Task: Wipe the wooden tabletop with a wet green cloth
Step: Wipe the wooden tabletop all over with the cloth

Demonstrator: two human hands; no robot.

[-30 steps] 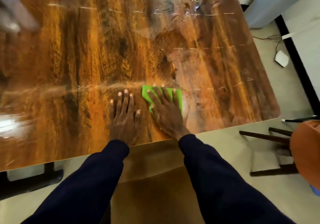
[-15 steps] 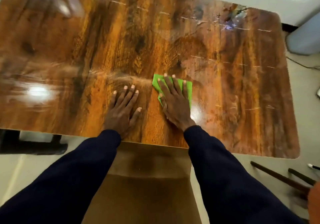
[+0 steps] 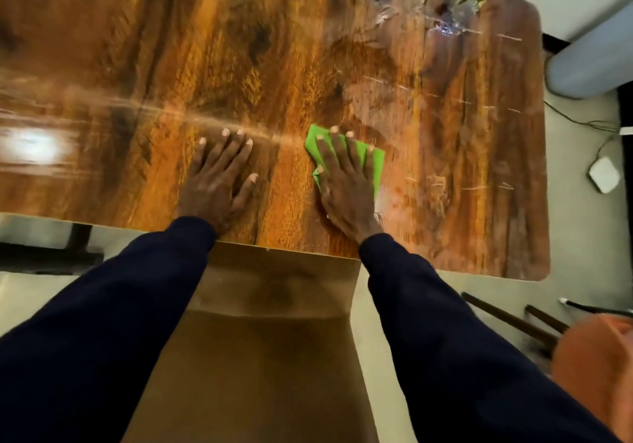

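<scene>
Cloth work just in from the near edge of the wooden tabletop (image 3: 308,48), about mid-length.

We have the green cloth (image 3: 375,165) pinned flat under our right hand (image 3: 346,185), a little toward the right end of the tabletop. To do this stroke well, we judge it best to press evenly through palm and fingers so the whole cloth drags, not just one corner. Overlapping passes should run out toward the right edge and far right corner, where pale streaks and smudges show. Our right fingers (image 3: 339,149) lie straight and slightly spread across the cloth, thumb at its left border, wrist low. Our left hand (image 3: 214,182) rests bare on the wood beside it, fingers straight and fanned apart, holding nothing and seemingly bracing us; the two hands do not touch.
</scene>
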